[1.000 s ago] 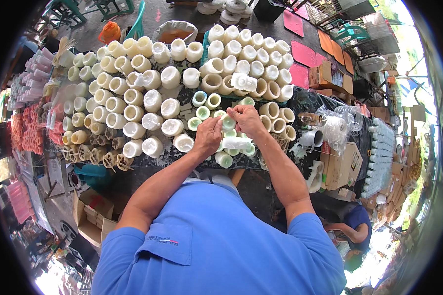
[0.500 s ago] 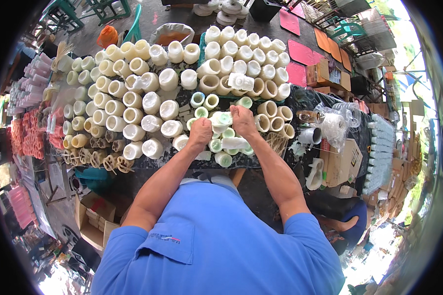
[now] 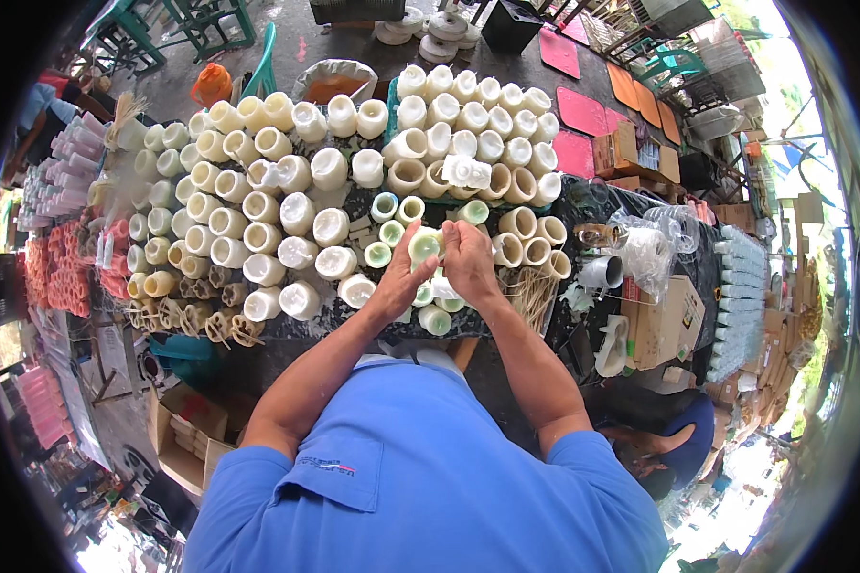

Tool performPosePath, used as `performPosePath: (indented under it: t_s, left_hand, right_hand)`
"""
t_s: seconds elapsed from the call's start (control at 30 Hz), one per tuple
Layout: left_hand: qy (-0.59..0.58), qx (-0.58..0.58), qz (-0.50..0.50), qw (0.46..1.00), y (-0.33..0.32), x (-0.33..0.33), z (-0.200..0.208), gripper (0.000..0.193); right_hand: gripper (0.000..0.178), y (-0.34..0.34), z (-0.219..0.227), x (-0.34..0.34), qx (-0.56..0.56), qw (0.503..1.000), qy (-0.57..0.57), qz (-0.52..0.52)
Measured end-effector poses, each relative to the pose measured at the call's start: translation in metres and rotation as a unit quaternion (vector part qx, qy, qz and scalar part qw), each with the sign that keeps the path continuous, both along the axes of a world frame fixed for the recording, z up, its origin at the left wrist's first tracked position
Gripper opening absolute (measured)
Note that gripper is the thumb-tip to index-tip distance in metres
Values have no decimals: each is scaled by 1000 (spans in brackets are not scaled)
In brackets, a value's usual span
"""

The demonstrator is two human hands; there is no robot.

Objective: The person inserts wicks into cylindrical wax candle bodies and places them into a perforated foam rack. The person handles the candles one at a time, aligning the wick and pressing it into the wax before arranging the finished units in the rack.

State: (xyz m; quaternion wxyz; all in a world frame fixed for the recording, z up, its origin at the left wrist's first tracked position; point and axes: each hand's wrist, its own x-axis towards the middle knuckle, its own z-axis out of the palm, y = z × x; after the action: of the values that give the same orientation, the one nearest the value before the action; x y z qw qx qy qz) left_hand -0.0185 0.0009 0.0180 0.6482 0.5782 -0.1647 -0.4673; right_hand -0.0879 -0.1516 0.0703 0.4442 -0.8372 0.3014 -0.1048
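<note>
A pale green wax cup sits between my two hands, its round hollow facing up toward me. My left hand holds it from the left, fingers along its side and thumb near its lower rim. Against its right side is my right hand, fingers curled in; whether they grip the cup or a small thing is hidden. Smaller green-lined wax cups stand about my hands, among them one green cup by my left hand and another below. A green cup stands just beyond my right hand.
Many cream wax cups crowd the table to the left, with more in a green-edged tray ahead. A clear translucent block lies on some. At right are plastic wrap, a cardboard box and a crouching person.
My hands have come closer together and turned. Earlier both were fists on a whitish-green piece; now a green cup shows its hollow between them, with my left fingers straighter.
</note>
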Motion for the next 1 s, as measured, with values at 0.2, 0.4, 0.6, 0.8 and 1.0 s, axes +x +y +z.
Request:
performPosePath:
  t_s: [0.2,0.4,0.6,0.8,1.0]
  left_hand:
    - [96,-184,51,977,2,11,23,91]
    - [11,-132,29,991,8,15,39,82]
    - [-175,-114,18,978,13,22,55,77]
    - [-200,-131,43,970,18,25,68,55]
    - [5,-166,177,970,10,21,77,40]
  right_hand:
    - [39,25,44,-6,4,997,-75,-26]
    - [57,29,47,-16,219,961,-168,27]
    - [55,45,42,-19,313,919,-237,-38]
    - [44,59,54,-18,257,925,-264,-90]
    - [31,67,66,-5,1,975,-191,-116]
